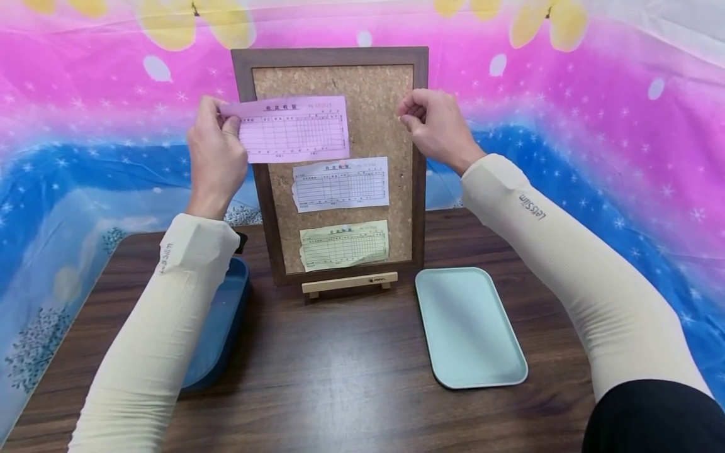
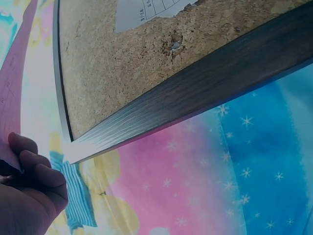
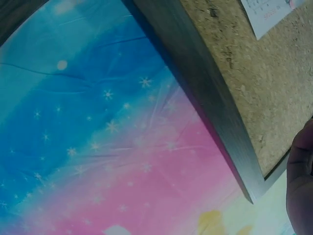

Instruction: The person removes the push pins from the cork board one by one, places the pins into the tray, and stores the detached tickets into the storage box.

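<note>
My left hand (image 1: pixel 218 154) pinches a pink receipt slip (image 1: pixel 291 135) by its left end, thumb in front. The slip covers the upper left of a framed cork board (image 1: pixel 376 126), its lower edge just above a white receipt slip (image 1: pixel 340 189). Below that one, a pale green receipt slip (image 1: pixel 345 245) is fixed to the board. Small pins show at the top edges of both. My right hand (image 1: pixel 433 123) is in front of the board's right frame, fingers curled and tips close to the thumb; what lies between them is hidden.
The board leans on a small wooden easel (image 1: pixel 351 285) on the dark wood table (image 1: pixel 340 377). A pale green tray (image 1: pixel 472 327) lies at the right. My left forearm partly covers a blue tray (image 1: pixel 226 321). A colourful cloth (image 1: pixel 566 94) hangs behind.
</note>
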`<state>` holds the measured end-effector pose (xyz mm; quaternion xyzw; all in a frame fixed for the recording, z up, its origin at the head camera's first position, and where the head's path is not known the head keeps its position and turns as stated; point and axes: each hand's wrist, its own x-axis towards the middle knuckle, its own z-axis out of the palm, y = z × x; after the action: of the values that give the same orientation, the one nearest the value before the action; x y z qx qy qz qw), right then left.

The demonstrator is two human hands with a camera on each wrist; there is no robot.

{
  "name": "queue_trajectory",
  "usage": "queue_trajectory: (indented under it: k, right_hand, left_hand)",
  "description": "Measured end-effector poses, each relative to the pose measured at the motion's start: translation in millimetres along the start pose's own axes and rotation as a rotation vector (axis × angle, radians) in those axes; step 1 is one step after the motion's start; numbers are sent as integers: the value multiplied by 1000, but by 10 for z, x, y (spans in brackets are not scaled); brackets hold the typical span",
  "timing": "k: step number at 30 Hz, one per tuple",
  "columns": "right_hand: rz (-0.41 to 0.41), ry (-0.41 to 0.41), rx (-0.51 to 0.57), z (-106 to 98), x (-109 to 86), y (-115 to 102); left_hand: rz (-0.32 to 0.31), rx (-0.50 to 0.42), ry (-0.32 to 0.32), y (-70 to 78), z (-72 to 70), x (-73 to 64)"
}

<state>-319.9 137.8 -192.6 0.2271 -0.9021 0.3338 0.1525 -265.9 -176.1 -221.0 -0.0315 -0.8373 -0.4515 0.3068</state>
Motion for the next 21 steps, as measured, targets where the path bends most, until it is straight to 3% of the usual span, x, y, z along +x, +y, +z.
queue_trajectory:
  k: [6, 21]
  right_hand:
    - [9, 2, 13, -10, -75, 90]
    - [-35, -32, -27, -55, -177, 120]
  left_hand:
    - [14, 35, -16, -28, -43, -76]
    - [57, 137, -6, -172, -303, -262]
